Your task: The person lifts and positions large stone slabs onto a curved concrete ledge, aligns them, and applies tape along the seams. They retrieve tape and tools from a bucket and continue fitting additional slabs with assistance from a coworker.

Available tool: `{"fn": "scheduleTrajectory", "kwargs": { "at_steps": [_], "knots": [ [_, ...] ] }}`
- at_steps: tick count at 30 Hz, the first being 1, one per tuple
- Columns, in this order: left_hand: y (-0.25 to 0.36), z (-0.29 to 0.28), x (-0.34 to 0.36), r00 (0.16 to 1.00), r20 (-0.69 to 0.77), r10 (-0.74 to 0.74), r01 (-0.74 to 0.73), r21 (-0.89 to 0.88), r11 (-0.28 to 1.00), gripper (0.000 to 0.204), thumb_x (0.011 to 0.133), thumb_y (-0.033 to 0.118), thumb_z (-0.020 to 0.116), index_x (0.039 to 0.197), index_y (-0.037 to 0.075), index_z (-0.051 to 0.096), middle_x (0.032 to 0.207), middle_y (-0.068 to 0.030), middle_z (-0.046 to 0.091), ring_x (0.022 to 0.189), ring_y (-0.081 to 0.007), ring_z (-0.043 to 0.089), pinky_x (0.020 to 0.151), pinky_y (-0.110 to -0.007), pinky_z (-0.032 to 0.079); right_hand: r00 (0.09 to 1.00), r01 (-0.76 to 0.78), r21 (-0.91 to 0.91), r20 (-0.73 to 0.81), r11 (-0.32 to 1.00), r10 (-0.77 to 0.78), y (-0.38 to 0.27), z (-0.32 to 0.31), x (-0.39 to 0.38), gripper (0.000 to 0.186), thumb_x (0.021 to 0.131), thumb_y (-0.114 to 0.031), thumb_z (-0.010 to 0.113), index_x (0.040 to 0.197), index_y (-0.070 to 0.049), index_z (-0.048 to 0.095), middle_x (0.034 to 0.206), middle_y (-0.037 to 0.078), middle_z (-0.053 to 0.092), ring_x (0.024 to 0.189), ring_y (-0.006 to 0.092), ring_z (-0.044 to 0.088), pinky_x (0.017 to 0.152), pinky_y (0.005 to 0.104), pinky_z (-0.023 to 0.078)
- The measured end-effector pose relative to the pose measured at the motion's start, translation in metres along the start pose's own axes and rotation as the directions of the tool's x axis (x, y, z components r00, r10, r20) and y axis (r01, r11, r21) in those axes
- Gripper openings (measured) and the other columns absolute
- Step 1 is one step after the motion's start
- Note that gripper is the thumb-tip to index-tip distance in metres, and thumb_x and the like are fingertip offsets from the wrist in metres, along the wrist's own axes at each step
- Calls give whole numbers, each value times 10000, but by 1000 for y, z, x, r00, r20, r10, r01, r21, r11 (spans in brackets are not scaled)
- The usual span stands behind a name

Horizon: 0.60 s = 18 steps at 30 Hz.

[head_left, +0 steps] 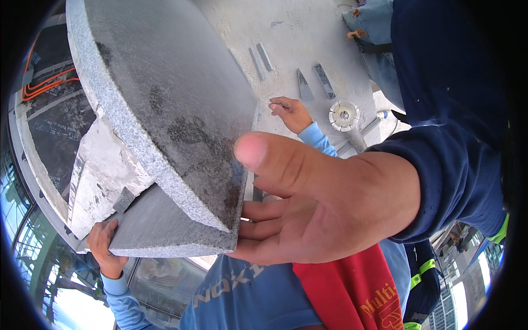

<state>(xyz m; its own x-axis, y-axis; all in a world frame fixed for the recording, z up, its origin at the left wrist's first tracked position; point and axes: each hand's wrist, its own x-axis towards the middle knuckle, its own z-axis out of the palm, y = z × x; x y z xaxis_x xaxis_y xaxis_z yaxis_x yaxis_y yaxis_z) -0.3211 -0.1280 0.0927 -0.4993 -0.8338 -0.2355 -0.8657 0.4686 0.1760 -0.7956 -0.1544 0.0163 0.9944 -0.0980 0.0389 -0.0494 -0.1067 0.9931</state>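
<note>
Two grey granite slabs meet at an angle: a large slab point(181, 88) with a pale rough edge, and a smaller slab point(165, 220) beneath it. At the lower left, the fingers of my left hand point(105, 247) are wrapped over the smaller slab's end. My right hand point(291, 114) is beyond the large slab's right edge, its fingers curled together; whatever they pinch is too small to make out. Part of my right arm is hidden by a co-worker's hand point(324, 203) in a navy sleeve, reaching from the right to the slabs' near corner.
On the dusty floor lie several narrow stone strips point(324, 81) and an angle grinder with a segmented disc point(345, 115). A small stone block point(124, 200) sits against a pale concrete ledge point(110, 165). Orange cables point(49, 86) run at the left. A red cloth point(352, 280) hangs in front of me.
</note>
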Motion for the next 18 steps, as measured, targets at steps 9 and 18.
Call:
{"fn": "scheduleTrajectory", "kwargs": {
  "at_steps": [9,18],
  "knots": [
    [1,-2,1,1000,0,0,0,-4,1000,581,757,474,778,1046,-22,690,864,-157,648,753,-328,628,684,-406,459,999,11,222,-46,975,-1,20,24,2,741,895,-236,788,1478,-40,377,1493,110,463,1383,267,441,1163,386,368],
    [7,-5,6,1000,-5,15,-14,38,999,560,689,413,823,1038,-6,691,839,-149,629,738,-329,614,670,-408,442,993,75,362,-115,929,-35,18,43,10,569,895,-166,747,1379,-43,474,1397,122,536,1289,285,513,1098,388,420]
  ]
}}
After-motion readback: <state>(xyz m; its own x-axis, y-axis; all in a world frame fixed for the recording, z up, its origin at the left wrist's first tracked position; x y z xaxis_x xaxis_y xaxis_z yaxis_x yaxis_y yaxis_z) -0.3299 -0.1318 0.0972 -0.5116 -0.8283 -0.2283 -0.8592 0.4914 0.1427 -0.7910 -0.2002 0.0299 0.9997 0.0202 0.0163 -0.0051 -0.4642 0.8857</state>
